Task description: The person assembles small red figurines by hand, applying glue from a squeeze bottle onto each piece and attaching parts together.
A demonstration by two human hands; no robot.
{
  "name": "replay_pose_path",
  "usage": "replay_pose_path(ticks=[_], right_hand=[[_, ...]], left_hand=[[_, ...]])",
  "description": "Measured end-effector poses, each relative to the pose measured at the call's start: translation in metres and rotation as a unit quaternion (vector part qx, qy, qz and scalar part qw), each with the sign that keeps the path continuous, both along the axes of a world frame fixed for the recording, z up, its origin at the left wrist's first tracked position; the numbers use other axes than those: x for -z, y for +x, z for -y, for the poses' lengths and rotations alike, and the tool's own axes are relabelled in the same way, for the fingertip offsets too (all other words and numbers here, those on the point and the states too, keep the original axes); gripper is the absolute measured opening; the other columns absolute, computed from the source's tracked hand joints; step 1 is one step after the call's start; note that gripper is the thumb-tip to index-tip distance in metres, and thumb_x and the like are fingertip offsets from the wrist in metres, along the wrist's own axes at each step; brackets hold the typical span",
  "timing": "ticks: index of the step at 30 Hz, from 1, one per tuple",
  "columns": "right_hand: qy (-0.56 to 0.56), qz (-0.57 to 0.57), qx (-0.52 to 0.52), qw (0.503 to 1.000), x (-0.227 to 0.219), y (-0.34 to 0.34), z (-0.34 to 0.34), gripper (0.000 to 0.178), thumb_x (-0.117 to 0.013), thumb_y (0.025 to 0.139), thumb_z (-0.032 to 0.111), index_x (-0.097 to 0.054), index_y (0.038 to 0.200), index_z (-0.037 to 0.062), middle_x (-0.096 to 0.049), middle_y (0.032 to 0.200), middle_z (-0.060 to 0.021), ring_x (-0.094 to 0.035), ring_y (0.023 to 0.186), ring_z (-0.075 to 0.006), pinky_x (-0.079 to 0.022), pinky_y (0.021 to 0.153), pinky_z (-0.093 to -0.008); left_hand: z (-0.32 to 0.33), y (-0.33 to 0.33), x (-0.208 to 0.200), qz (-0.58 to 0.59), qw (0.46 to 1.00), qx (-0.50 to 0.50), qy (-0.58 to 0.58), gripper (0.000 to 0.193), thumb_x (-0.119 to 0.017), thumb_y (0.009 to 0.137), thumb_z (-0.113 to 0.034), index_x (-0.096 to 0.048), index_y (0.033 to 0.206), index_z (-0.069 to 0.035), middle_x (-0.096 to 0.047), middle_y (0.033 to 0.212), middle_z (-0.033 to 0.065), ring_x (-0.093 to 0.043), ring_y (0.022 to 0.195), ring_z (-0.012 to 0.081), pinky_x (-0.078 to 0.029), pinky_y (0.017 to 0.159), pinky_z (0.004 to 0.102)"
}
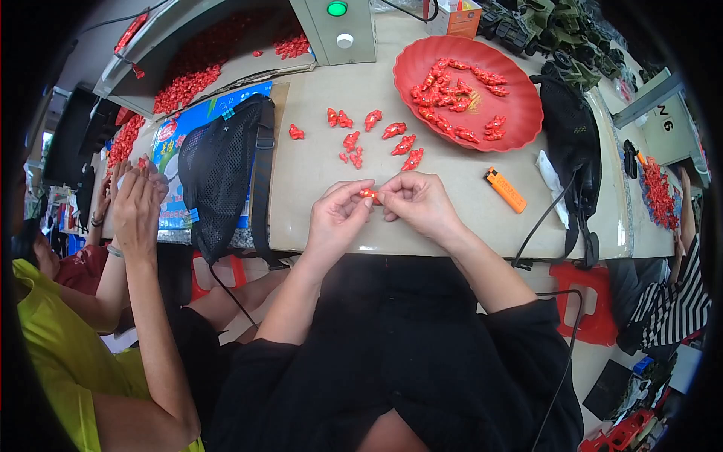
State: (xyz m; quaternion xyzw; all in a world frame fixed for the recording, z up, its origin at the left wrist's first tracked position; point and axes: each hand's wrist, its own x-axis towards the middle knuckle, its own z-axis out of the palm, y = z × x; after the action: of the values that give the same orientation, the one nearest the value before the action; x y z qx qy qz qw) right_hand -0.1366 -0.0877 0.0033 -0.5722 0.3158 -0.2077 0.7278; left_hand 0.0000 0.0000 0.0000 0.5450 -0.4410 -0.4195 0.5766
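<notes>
My left hand [340, 217] and my right hand [423, 205] meet at the table's front edge, fingertips pinching a small shiny red piece with gold marks [369, 193] between them. Fingers cover most of it, so its full shape is hidden. Just beyond my hands lie several loose knobbly red pieces [394, 130] with gold spots, and smaller red bits [355, 158] sit near them. A scalloped red plate [520, 90] at the back right holds a curved heap of similar pieces. To the right of my right hand rests an orange lighter [506, 191].
Black mesh bags with straps flank my place, one at left [218, 169] and one at right [568, 135]. Red pieces are heaped at the back left [188, 87], beside a grey box with a green light [331, 38]. A co-worker in yellow [68, 361] works at left; a striped sleeve shows at right.
</notes>
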Motion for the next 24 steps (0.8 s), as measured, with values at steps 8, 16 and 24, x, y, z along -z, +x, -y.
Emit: replay_pose_path(ticks=[8, 16, 24], right_hand=[[-0.051, 0.07, 0.089, 0.992, 0.005, 0.004, -0.011, 0.01, -0.057, 0.079, 0.002, -0.054, 0.087, -0.0028, -0.057, 0.078, -0.0044, -0.056, 0.066, -0.0072, -0.047, 0.059, -0.0188], [-0.072, 0.102, 0.084, 0.989, 0.001, 0.002, -0.013, 0.012, -0.058, 0.076, -0.003, -0.053, 0.088, -0.0018, -0.056, 0.078, -0.0034, -0.054, 0.065, -0.006, -0.046, 0.059, -0.018], [-0.086, 0.119, 0.084, 0.986, 0.002, 0.002, -0.013, 0.013, -0.058, 0.075, -0.004, -0.053, 0.087, -0.0018, -0.056, 0.08, -0.0033, -0.054, 0.066, -0.0059, -0.046, 0.059, -0.0182]], left_hand=[[0.0, 0.004, 0.0, -0.05, 0.998, -0.015, -0.037, 0.024, -0.054, 0.081, -0.001, -0.053, 0.104, 0.003, -0.054, 0.093, 0.0077, -0.055, 0.075, 0.0106, -0.045, 0.068, 0.0216], [-0.002, 0.001, 0.0, -0.106, 0.993, -0.011, -0.054, 0.03, -0.053, 0.078, 0.006, -0.05, 0.108, 0.003, -0.05, 0.1, 0.0075, -0.055, 0.09, 0.0143, -0.046, 0.08, 0.0249], [-0.002, 0.001, -0.002, -0.108, 0.993, 0.0, -0.047, 0.032, -0.052, 0.077, 0.009, -0.048, 0.109, 0.004, -0.05, 0.1, 0.0079, -0.053, 0.093, 0.0143, -0.045, 0.082, 0.0251]])
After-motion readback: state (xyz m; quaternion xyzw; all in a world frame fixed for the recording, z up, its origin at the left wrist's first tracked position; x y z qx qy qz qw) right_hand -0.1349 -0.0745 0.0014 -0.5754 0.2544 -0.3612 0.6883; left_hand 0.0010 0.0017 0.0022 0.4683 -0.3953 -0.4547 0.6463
